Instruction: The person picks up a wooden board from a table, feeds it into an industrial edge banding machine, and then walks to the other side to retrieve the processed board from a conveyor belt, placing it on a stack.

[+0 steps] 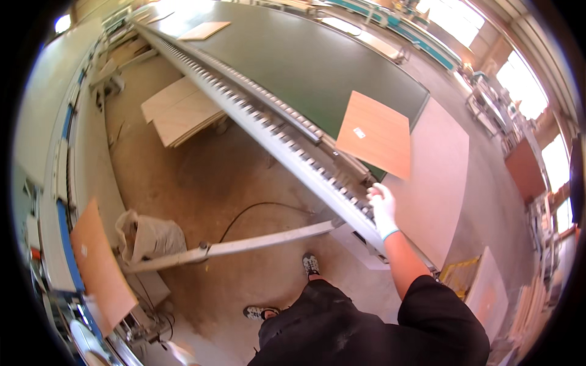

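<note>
My right hand [382,210], in a white glove, is over the near end of the roller rail [274,129]. Its fingers are curled in, and nothing shows in them. Just beyond it, an orange-brown wood-grain board [381,135] with a small white label lies at the corner of the green conveyor belt [287,55]; a gap separates the hand from the board. My left hand [180,352], also white-gloved, is low at the bottom edge, blurred and partly cut off. A second orange-brown board [101,268] rests on the machine at the left, apart from that hand.
A pale panel [436,183] extends past the belt's end. Under the rail are stacked boards [183,113], a white sack [149,238], a metal crossbar [268,243] and a black cable [244,210]. Another board [204,30] lies farther along the belt.
</note>
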A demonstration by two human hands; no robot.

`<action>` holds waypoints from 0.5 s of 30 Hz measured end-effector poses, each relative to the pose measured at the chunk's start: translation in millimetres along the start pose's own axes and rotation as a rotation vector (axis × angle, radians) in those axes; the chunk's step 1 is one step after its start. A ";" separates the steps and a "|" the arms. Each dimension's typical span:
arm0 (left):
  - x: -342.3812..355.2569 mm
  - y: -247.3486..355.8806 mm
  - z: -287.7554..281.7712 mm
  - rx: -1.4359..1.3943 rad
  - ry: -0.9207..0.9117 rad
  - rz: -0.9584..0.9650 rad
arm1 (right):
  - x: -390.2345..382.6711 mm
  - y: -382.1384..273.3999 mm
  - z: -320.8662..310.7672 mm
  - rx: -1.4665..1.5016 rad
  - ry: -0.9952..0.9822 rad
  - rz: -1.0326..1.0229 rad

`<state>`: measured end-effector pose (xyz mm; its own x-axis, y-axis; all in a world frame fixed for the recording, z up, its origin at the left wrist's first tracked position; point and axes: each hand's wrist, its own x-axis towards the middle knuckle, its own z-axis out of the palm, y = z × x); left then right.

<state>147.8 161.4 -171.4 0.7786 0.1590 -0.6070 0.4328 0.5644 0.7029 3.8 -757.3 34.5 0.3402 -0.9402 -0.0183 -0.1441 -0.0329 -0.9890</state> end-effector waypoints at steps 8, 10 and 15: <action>-207.4 -244.1 243.3 1.324 -0.468 -0.545 | 130.1 114.9 -185.0 0.810 0.462 0.706; -203.6 -248.3 267.1 1.486 -0.567 -0.496 | 150.3 130.0 -179.5 0.937 0.423 0.745; -192.3 -198.3 393.3 1.344 -0.526 0.118 | 162.2 142.3 -190.6 1.245 0.716 0.619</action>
<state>91.0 -299.7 -48.3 0.7847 -0.3272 -0.5264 0.2167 -0.6509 0.7276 -138.7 -979.1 -81.2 -0.0277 -0.6721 -0.7399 0.8647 0.3553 -0.3551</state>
